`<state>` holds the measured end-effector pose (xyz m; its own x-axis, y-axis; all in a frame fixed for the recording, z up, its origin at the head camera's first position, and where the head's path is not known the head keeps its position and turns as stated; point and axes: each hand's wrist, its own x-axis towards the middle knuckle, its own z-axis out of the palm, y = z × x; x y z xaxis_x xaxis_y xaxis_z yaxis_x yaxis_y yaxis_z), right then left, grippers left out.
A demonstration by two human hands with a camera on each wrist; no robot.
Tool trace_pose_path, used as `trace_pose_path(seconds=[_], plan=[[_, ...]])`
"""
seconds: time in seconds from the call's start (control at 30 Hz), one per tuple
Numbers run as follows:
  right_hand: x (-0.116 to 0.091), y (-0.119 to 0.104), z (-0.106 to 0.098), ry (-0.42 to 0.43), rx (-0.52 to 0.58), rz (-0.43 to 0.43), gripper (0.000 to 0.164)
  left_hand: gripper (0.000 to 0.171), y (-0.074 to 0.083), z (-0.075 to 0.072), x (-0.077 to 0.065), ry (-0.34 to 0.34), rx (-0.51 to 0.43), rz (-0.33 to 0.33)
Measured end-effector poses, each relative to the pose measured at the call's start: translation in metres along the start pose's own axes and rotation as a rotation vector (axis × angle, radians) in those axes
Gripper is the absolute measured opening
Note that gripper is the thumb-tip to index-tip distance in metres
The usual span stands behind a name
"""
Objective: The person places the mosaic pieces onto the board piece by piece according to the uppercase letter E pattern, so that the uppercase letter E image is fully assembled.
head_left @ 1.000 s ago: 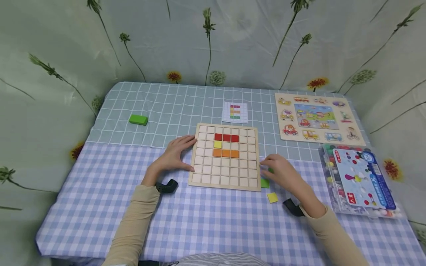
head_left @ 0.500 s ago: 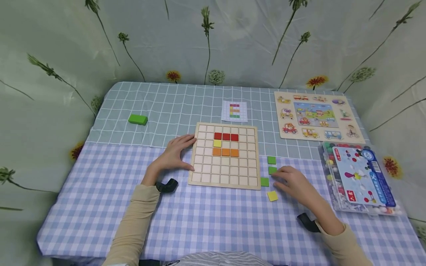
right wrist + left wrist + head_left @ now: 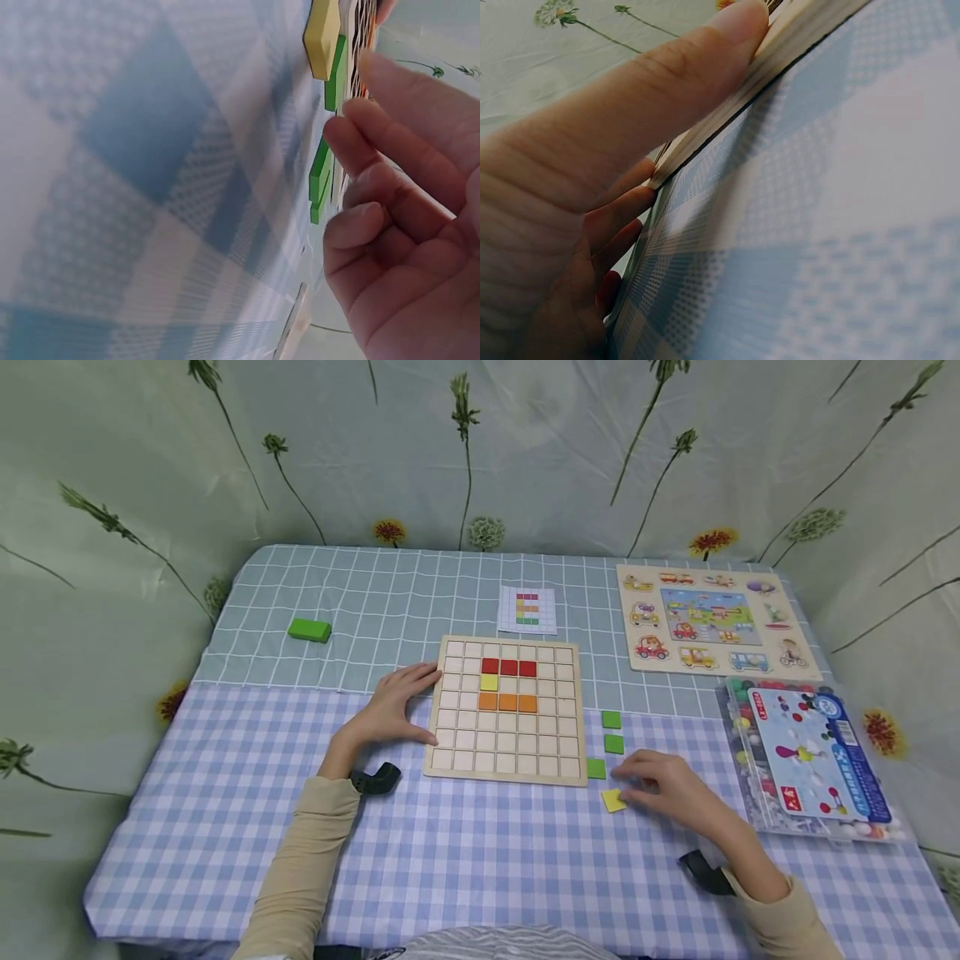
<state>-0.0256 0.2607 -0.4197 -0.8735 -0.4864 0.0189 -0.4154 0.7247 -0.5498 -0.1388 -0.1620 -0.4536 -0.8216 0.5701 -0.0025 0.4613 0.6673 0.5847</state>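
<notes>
A square wooden grid board (image 3: pixel 507 743) lies on the checked cloth, with red tiles (image 3: pixel 508 668), one yellow tile (image 3: pixel 489 682) and orange tiles (image 3: pixel 507 702) set in its cells. My left hand (image 3: pixel 390 710) rests along the board's left edge, thumb and fingers spread apart; in the left wrist view the thumb (image 3: pixel 705 60) touches the wooden rim. My right hand (image 3: pixel 663 785) hovers over a loose yellow tile (image 3: pixel 322 37), its fingers bent loosely with nothing between them. Green tiles (image 3: pixel 611 720) lie in a line between that hand and the board.
A small printed pattern card (image 3: pixel 527 610) lies behind the board. At the far right are a wooden vehicle puzzle (image 3: pixel 720 660) and a clear plastic case (image 3: pixel 817 768) of coloured pieces. A green block (image 3: pixel 310 630) sits at the back left.
My right hand has drawn back from the board's right edge, uncovering the green tiles, and moved toward the front to the loose yellow tile. The left hand stays in place.
</notes>
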Motion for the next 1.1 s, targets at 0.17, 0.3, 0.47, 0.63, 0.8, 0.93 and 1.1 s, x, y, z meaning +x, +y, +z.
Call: trace_pose_path(seconds=[0.17, 0.3, 0.47, 0.63, 0.8, 0.93, 1.1], plan=[[-0.002, 0.002, 0.003, -0.047, 0.029, -0.034, 0.029, 0.106, 0.0, -0.001, -0.001, 0.0, -0.001, -0.006], [-0.002, 0.003, 0.007, -0.042, 0.037, -0.091, 0.026, 0.106, 0.0, -0.002, -0.001, 0.0, -0.002, -0.008], [0.0, 0.002, 0.009, -0.02, 0.039, -0.123, 0.023, 0.106, 0.0, -0.002, -0.002, 0.006, -0.001, -0.004], [0.001, -0.001, 0.009, -0.007, 0.028, -0.093, 0.022, 0.106, 0.002, -0.001, 0.0, 0.007, -0.003, 0.013], [0.005, -0.005, 0.009, 0.015, -0.012, -0.08, 0.021, 0.107, 0.002, -0.001, 0.001, 0.005, 0.009, 0.013], [0.011, -0.009, 0.008, 0.021, -0.028, -0.075, 0.021, 0.107, 0.002, -0.002, 0.001, -0.002, 0.002, 0.008], [0.022, -0.015, 0.009, 0.059, -0.026, -0.087, 0.023, 0.106, 0.002, -0.001, 0.0, -0.003, -0.006, 0.007]])
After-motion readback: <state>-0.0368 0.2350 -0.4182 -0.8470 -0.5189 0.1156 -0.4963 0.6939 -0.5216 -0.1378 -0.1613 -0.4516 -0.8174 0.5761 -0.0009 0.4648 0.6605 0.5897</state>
